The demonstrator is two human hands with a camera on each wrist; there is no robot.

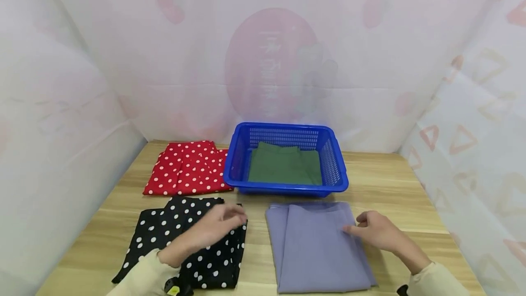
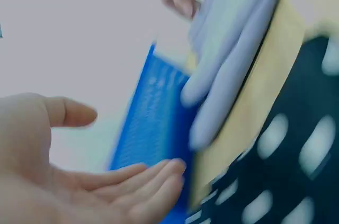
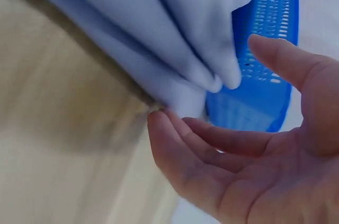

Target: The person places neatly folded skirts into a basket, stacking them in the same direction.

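A folded lavender cloth (image 1: 320,250) lies at the front middle of the table. By its right edge is my right hand (image 1: 378,229), thumb and fingers apart and relaxed. The right wrist view shows its fingertips (image 3: 156,123) close to the cloth's folded corner, with nothing gripped. My left hand (image 1: 218,225) is over a folded black cloth with white dots (image 1: 158,232), covering part of it from above. In the left wrist view this hand's thumb and fingers are spread, the palm bare.
Behind the lavender cloth stands a blue plastic basket (image 1: 287,188) with a folded green cloth (image 1: 283,166) inside. A folded red cloth with white dots (image 1: 185,168) lies beside the basket's left wall. Pale printed sheets (image 1: 185,81) hang around the wooden table (image 1: 378,182).
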